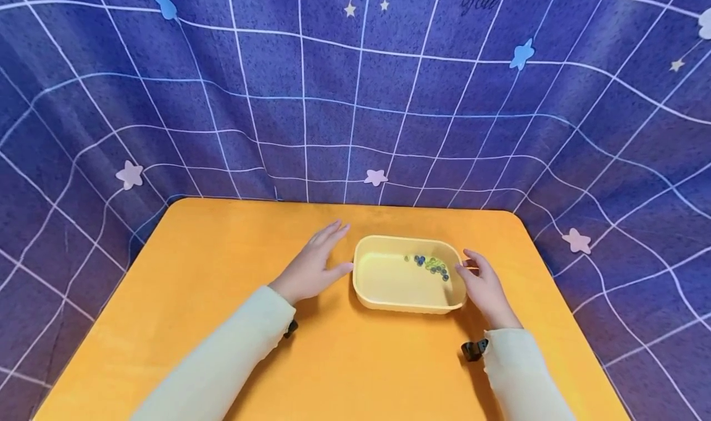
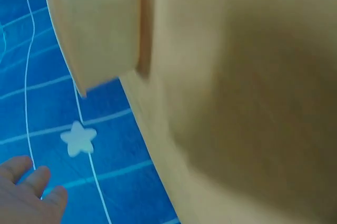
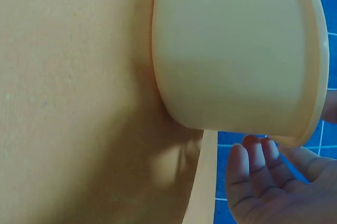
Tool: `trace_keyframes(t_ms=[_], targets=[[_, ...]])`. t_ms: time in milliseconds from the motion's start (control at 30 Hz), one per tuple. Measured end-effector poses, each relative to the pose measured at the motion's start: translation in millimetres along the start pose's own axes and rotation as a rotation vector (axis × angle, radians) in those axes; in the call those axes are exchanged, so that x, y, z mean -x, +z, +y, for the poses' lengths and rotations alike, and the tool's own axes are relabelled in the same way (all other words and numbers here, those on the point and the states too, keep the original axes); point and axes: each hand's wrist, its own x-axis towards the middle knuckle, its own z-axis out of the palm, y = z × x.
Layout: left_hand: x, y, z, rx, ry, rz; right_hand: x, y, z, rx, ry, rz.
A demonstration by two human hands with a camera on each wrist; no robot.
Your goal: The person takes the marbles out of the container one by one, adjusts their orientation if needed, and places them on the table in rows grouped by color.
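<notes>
A pale yellow plastic basin (image 1: 383, 285) stands upright on the orange table, to the right of its middle. Small dark blue and green round pieces (image 1: 435, 265) lie in its right half, too small to identify. My left hand (image 1: 311, 266) is beside the basin's left end, fingers spread and straight, thumb tip close to the rim; whether it touches cannot be told. With the thumb at the rim and bent fingers against the outer wall, my right hand (image 1: 486, 290) pinches the basin's right end. In the right wrist view, its fingers (image 3: 258, 166) show below the rim.
The orange table (image 1: 222, 236) has rounded far corners. Behind it and at both sides hangs a blue curtain (image 1: 328, 125) with white grid lines and stars. A black wrist strap piece (image 1: 474, 350) shows at the right sleeve.
</notes>
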Motion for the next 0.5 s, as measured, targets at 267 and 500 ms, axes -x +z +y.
trace_keyframes(t_ms=[267, 500], targets=[[-25.4, 19.6, 20.2, 0.053, 0.013, -0.064, -5.9, 2.4, 7.5, -0.060, 0.035, 0.025], [-48.8, 38.0, 37.5, 0.059, 0.026, -0.076, -2.7, 5.7, 18.8, -0.138, 0.076, 0.035]])
